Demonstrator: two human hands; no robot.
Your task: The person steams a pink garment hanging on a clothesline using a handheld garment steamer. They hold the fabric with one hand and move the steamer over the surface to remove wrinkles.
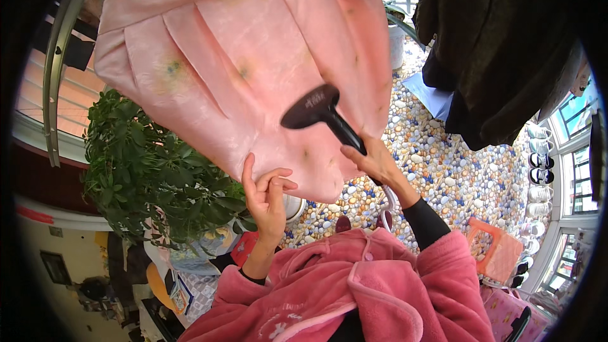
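A pink pleated garment (266,57) with small dark flower-like spots hangs before me and fills the upper middle of the view. My right hand (375,159) grips the black handle of a handheld garment steamer (313,107), whose head lies at the lower right part of the cloth. From the handle's lower end a pale hose (389,204) runs down. Near the garment's lower left edge is my left hand (268,194), palm up with fingers partly curled and holding nothing; whether a fingertip touches the cloth I cannot tell.
Dark clothes (475,47) hang at the upper right. A leafy green plant (156,166) stands at the left, close to my left hand. On the pebble-patterned floor (427,166) are an orange plastic stool (496,251) and a row of shoes (540,175) along the right wall.
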